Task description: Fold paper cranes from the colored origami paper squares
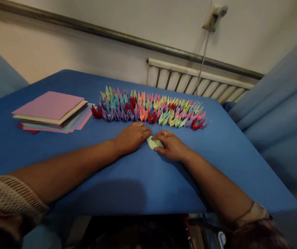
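Observation:
A small pale green folded paper [153,142] lies on the blue table [107,197] between my two hands. My right hand [173,145] pinches its right part, thumb at the near edge and fingers over the top. At the paper's left corner, my left hand [134,136] is closed with curled fingers, its fingertips touching the edge; the thumb is mostly hidden. Just beyond both hands stand rows of folded paper cranes [143,112] in red, purple, pink, yellow, green and turquoise.
On the left of the table rests a stack of square coloured paper [49,105], pink on top. Behind the table are a radiator [179,77], a metal rail [107,34] and a wall socket with a cord [213,19]. A blue curtain [283,114] hangs on the right.

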{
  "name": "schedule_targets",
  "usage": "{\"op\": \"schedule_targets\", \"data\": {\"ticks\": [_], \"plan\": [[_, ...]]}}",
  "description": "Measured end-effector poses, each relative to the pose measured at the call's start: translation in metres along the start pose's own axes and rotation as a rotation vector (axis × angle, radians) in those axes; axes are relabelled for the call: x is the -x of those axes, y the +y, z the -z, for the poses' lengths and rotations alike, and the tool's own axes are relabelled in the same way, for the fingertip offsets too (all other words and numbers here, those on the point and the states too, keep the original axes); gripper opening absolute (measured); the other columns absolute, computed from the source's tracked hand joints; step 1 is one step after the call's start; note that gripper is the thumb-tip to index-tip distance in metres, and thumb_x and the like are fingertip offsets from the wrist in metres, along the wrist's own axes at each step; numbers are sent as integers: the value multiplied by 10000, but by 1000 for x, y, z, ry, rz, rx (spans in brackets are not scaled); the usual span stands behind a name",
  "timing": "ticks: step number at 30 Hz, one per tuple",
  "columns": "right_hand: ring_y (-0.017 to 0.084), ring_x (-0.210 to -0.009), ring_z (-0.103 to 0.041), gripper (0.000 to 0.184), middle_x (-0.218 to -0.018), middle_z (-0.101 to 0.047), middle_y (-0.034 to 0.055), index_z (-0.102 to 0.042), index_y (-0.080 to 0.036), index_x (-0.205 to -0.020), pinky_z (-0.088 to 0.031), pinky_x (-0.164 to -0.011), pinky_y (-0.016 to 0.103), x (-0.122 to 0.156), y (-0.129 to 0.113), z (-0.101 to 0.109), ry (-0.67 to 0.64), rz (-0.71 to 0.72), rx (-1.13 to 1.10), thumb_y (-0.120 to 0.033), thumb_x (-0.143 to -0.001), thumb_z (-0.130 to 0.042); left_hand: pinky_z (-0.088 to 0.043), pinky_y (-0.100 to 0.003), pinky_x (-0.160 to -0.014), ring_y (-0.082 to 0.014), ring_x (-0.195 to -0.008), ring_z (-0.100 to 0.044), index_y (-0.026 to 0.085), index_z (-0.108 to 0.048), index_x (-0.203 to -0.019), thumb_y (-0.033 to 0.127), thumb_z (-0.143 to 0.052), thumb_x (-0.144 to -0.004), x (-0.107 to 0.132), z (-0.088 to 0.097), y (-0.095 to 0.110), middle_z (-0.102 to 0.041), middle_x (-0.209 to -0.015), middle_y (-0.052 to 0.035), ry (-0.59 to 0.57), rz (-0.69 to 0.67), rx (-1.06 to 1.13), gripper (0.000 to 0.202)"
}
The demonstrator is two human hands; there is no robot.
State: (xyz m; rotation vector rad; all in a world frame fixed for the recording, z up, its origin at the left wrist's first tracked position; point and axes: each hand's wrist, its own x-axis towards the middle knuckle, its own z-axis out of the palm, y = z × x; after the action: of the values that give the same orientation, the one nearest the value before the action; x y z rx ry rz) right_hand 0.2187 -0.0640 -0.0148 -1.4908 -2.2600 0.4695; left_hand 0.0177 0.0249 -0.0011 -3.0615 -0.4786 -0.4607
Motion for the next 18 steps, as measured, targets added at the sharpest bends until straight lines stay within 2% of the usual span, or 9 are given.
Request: {"op": "schedule_targets", "data": {"ticks": [6,12,15,18], "plan": [[207,-1034,-551,438,-1097,-563,68,-633,-238,-1233,-434,-974,400,-1,16,0,-34,48,-83,-264,-806,-723,-426,-373,-918,-216,-1002,-590,197,-654,-1078,284,-496,-950,23,1,30,-683,-1084,-69,-47,35,160,221],[196,-984,-572,390,-1043,-586,61,-664,-232,-1190,-453,-933,382,-3,28,4,-35,88,-117,-261,-806,-729,-418,-376,-889,-223,-953,-588,182,-668,-1025,269,-473,-952,16,1,30,-684,-979,-74,-65,86,131,225],[196,-961,-578,346,-1025,-597,64,-671,-227,-1171,-460,-905,379,-5,27,2,-9,93,-97,-299,-834,-704,-416,-376,-874,-224,-931,-587,172,-672,-1004,239,-458,-947,16,3,28,-682,-960,-81,-70,87,99,231],[198,-962,-576,406,-1036,-590,69,-652,-209,-1194,-462,-899,373,-5,22,-1,1,71,-56,-344,-818,-721,-416,-380,-865,-229,-928,-588,170,-674,-1004,216,-460,-934,17,5,24,-685,-964,-88,-77,96,75,229]]}}
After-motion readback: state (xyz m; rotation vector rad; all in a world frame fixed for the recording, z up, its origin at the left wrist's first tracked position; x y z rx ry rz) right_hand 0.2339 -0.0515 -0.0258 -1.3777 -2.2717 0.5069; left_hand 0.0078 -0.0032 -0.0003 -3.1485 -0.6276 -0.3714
